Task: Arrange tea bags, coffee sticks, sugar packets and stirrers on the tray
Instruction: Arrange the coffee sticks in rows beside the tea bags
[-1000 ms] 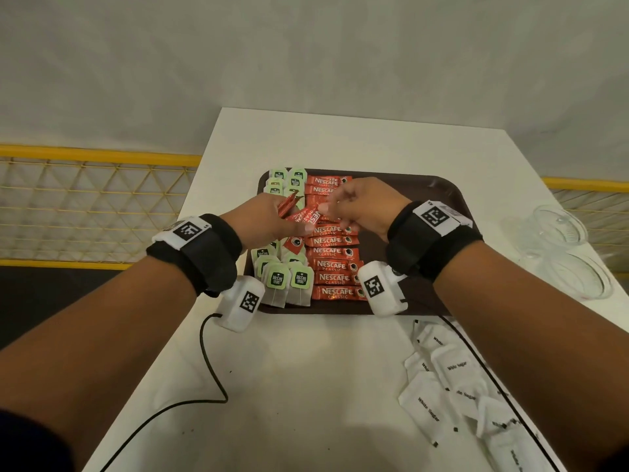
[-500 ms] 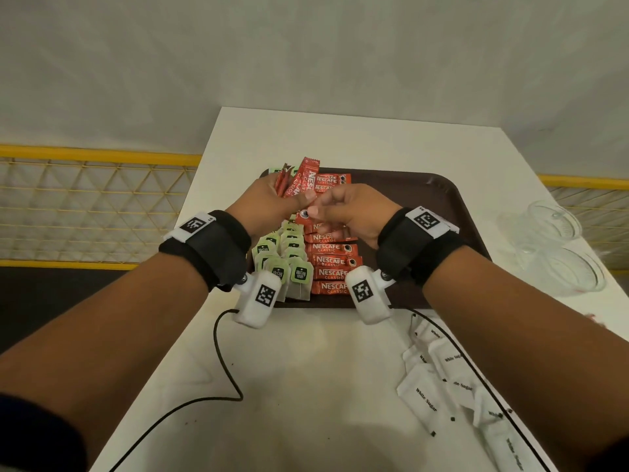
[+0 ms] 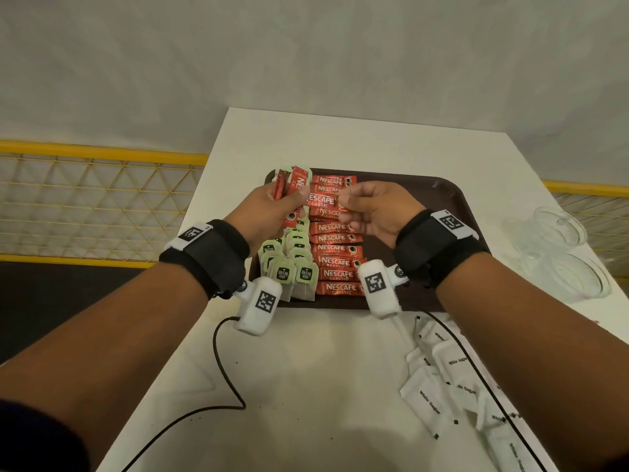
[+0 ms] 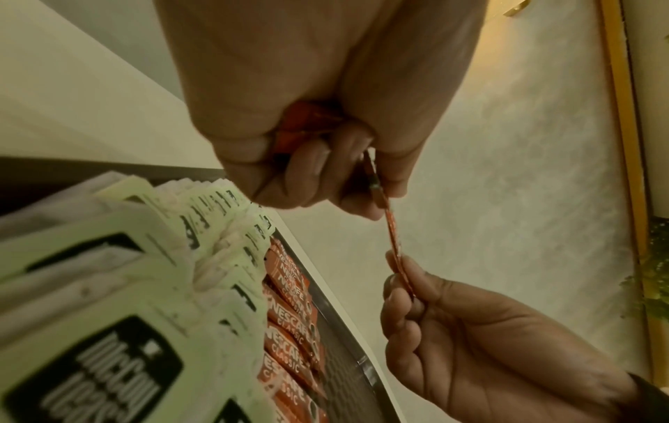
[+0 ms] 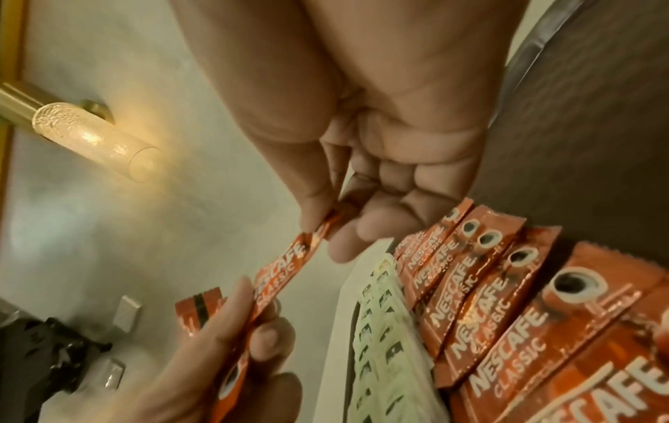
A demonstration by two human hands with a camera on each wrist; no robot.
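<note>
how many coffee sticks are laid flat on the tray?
9 coffee sticks visible: one column on the tray, right of the tea bags. The right hand may hide more.

Both hands (image 3: 272, 212) (image 3: 377, 212) pinch coffee sticks (image 3: 297, 185) above the tray (image 3: 442, 199).

Behind the left hand (image 3: 269, 212), hidden: far tea bags (image 3: 289, 257) and lower ends of the gripped sticks (image 3: 295, 187), count unclear; near the tray (image 3: 442, 199), sugar packets (image 3: 429, 396) cut off by the picture's edge and right forearm, clear cups (image 3: 561, 253) blurred.
</note>
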